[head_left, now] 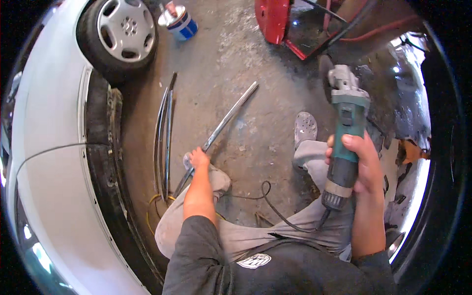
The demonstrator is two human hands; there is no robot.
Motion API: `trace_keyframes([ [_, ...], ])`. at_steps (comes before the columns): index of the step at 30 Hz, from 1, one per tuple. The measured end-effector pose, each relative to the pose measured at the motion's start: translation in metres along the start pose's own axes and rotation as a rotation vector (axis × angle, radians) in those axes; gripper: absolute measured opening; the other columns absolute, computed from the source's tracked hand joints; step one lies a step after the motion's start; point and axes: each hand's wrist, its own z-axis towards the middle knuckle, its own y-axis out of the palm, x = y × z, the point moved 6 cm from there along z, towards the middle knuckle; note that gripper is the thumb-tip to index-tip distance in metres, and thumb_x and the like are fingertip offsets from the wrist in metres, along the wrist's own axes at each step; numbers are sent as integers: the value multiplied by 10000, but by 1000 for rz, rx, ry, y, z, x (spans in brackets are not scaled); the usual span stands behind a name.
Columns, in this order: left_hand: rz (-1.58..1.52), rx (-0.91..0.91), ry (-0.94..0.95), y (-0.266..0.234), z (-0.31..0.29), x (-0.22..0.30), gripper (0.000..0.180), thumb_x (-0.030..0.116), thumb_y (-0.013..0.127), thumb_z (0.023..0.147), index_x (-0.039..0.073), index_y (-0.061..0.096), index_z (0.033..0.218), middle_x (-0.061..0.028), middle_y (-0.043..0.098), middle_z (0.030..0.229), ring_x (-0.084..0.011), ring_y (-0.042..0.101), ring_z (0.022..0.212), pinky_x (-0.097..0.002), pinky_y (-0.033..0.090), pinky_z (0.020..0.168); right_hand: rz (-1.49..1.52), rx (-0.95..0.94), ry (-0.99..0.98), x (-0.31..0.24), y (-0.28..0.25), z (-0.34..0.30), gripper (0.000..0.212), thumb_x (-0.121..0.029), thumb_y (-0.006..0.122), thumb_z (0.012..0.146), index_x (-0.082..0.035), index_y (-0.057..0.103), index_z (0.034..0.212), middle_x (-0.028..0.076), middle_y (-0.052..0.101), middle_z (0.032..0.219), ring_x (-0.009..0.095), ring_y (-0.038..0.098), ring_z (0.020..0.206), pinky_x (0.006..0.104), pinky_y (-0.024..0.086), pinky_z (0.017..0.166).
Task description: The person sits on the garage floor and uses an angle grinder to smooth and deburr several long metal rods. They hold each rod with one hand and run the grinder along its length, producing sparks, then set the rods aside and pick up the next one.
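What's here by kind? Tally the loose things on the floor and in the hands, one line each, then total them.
Angle grinder, green and grey, in the right hand: 1
Chrome trim strip, under the left hand: 1
Trim strips lying beside the white car: at least 2, exact count hard to tell
Blue and white can: 1
Total: at least 5

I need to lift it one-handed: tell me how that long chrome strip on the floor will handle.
The chrome trim strip is long, thin and curved, so it will probably flex and swing. Held at one end by the left hand, it may feel tip-heavy. Its shine suggests slipperiness.
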Motion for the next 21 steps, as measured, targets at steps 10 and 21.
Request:
trace_keyframes([
  [10,-288,-323,331,-173,1,16,427,337,667,961,11,589,1225,-163,683,947,-279,684,814,-438,551,697,131,-256,-60,-4,35,3,382,-248,767,889,-63,539,1134,99,678,921,192,705,774,362,608,696],
  [21,-299,-700,182,-324,-217,-58,432,220,768,884,13,587,1217,-51,617,785,-139,619,680,-334,521,579,151,-407,-140,-6,31,5,348,-282,778,872,-63,579,1056,76,662,844,176,696,720,355,598,633],
])
